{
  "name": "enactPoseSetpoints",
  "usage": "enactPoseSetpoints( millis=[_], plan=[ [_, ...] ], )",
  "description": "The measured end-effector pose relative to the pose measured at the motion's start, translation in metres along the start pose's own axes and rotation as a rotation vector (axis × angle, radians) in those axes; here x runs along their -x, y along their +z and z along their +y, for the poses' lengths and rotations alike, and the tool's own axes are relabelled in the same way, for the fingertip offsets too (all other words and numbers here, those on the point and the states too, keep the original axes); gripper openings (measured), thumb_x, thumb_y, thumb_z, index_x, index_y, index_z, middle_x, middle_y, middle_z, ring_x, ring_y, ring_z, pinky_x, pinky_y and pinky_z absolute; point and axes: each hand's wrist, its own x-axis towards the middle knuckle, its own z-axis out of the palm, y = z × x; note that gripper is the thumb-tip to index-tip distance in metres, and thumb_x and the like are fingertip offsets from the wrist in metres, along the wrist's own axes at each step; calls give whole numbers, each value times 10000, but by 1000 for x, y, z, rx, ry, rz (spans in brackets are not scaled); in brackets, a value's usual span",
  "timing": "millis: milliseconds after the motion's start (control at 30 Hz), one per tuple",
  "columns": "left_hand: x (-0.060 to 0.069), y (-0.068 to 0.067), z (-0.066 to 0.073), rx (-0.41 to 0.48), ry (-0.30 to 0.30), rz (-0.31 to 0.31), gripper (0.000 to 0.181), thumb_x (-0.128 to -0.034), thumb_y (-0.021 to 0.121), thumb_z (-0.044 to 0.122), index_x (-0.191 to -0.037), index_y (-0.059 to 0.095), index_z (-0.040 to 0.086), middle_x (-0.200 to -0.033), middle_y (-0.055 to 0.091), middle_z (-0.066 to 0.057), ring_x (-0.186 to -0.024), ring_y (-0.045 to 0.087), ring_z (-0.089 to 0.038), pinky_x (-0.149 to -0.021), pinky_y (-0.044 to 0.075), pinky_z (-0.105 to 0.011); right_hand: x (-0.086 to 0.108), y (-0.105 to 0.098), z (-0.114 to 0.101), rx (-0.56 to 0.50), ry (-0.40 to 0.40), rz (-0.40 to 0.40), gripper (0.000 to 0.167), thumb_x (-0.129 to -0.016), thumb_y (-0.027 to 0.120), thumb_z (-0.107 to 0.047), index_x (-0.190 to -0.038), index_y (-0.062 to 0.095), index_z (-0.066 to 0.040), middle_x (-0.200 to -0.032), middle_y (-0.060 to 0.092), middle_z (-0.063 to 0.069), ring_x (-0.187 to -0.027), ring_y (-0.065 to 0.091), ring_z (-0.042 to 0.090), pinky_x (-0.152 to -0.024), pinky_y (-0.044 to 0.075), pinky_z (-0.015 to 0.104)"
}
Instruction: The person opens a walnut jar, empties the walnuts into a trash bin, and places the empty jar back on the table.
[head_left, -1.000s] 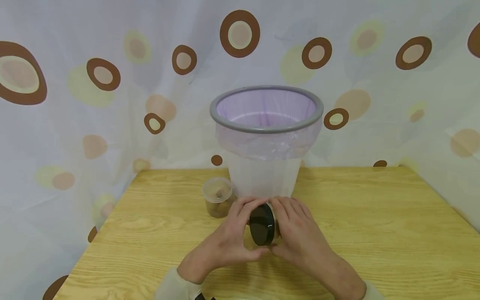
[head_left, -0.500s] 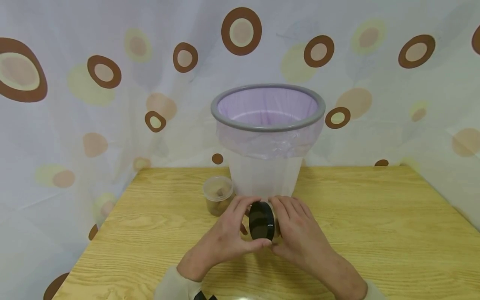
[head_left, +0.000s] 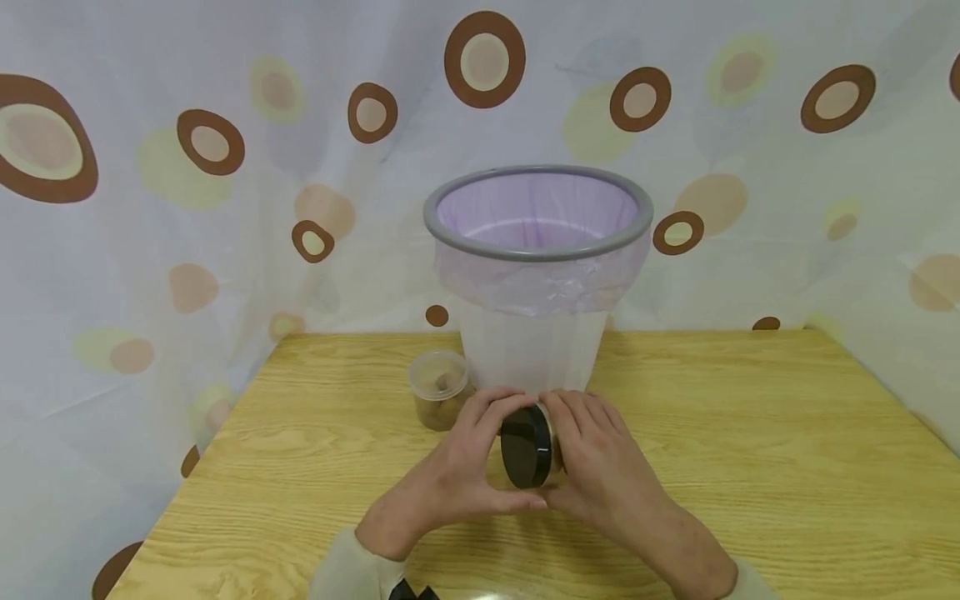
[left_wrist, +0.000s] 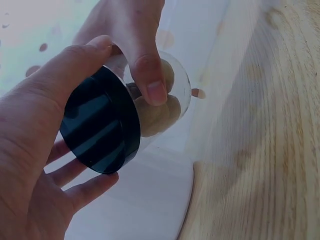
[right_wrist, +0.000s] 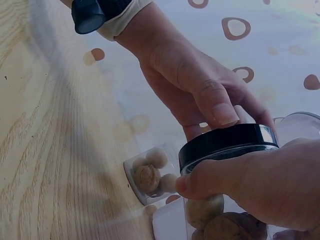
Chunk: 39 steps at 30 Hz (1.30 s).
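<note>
A clear jar (left_wrist: 159,120) with a black screw lid (head_left: 527,447) is tipped on its side between my hands, lid facing left. Round brown nut-like lumps (right_wrist: 222,227) fill part of it. My left hand (head_left: 461,475) curls around the lid, with fingertips at its rim in the left wrist view. My right hand (head_left: 603,475) grips the jar's body, its thumb pressed along the clear wall. In the head view the hands hide most of the body. To the left stands a second clear jar (head_left: 438,400), with similar lumps inside.
Behind my hands stands a white bin (head_left: 532,346) with a grey rim (head_left: 540,252) and a purple bag lining. Everything rests on a wood-grain table (head_left: 750,442). A patterned cloth (head_left: 337,283) hangs behind and along both sides.
My left thumb was on the lid's lower edge half a second ago and is now lower, near my right thumb. The lid has turned a little. The right hand keeps its grip.
</note>
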Motion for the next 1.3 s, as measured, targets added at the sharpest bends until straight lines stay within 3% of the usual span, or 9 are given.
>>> enactPoseSetpoints(
  millis=[167, 400, 600, 867, 1300],
  plan=[
    [1, 0, 0, -45, 51, 14, 926, -708, 895, 357, -1452, 397, 122, -1458, 383, -113, -1348, 389, -212, -1076, 446, -333, 1, 1, 1, 1, 2, -10, 1040, -442, 984, -370, -1294, 527, 13, -1209, 616, 128, -1144, 569, 315, -1033, 448, 490],
    [0, 0, -1, -44, 58, 32, 843, -735, 868, 284, -1428, 422, 105, -1420, 425, -107, -1284, 449, -202, -969, 508, -278, 2, -1, 1, 6, 23, -39, 988, -480, 958, -310, -1303, 524, 20, -1228, 605, 133, -1159, 563, 322, -1052, 439, 499],
    [0, -1, 0, 23, 0, 26, 781, -795, 826, 325, -1425, 423, 100, -1389, 451, -61, -1179, 512, -180, -832, 534, -196, 2, -1, 1, 9, 24, -46, 965, -497, 950, -303, -1299, 521, 22, -1221, 605, 138, -1154, 563, 323, -1055, 438, 499],
    [0, -3, 4, 130, -156, 26, 766, -803, 827, 358, -1422, 426, 153, -1349, 469, -16, -1149, 534, -183, -770, 559, -207, 1, -2, 2, 1, 29, -31, 949, -513, 956, -301, -1292, 517, 17, -1211, 613, 136, -1146, 565, 319, -1043, 444, 500],
    [1, -6, 6, 133, -194, 18, 745, -816, 814, 336, -1430, 433, 158, -1341, 484, -9, -1147, 540, -166, -792, 561, -224, 1, -3, 2, -15, 37, -12, 927, -505, 946, -256, -1282, 516, 10, -1193, 620, 135, -1123, 574, 317, -1037, 446, 498]
  ],
)
